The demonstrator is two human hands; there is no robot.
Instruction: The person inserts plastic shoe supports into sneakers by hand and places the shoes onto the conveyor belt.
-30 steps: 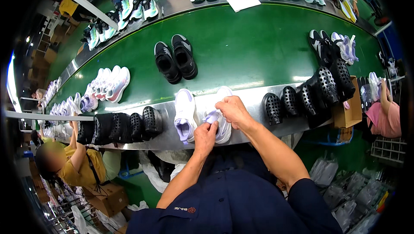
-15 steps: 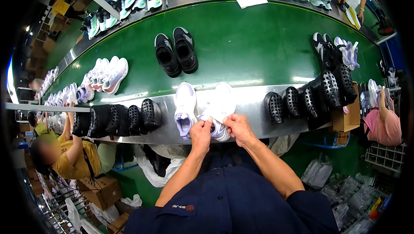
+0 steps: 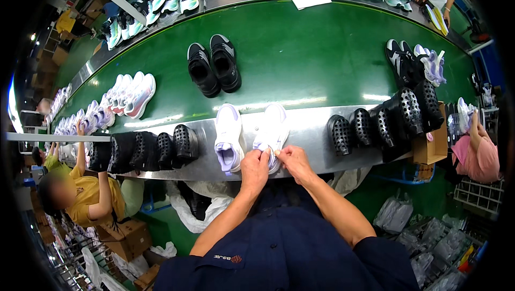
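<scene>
Two white sneakers with lilac collars stand side by side on the metal ledge in front of me, toes pointing away. The left sneaker point(image 3: 229, 130) is untouched. At the opening of the right sneaker point(image 3: 274, 124), my left hand point(image 3: 255, 169) is closed, thumb and fingers pinching near the tongue and collar. My right hand point(image 3: 295, 163) pinches the same shoe's collar area from the other side. The exact bit between the fingertips is too small to make out. Both hands partly cover the heel end.
Black studded shoe forms stand left point(image 3: 185, 143) and right point(image 3: 339, 134) on the ledge. Beyond, a black pair point(image 3: 224, 65) rests on the green belt point(image 3: 306, 55). A cardboard box point(image 3: 429, 148) is at right. A co-worker in yellow point(image 3: 91, 197) works at left.
A white flap held up over the right sneaker has gone down, and its upper now shows. My hands have moved slightly closer together at the opening. The left co-worker's arms have parted.
</scene>
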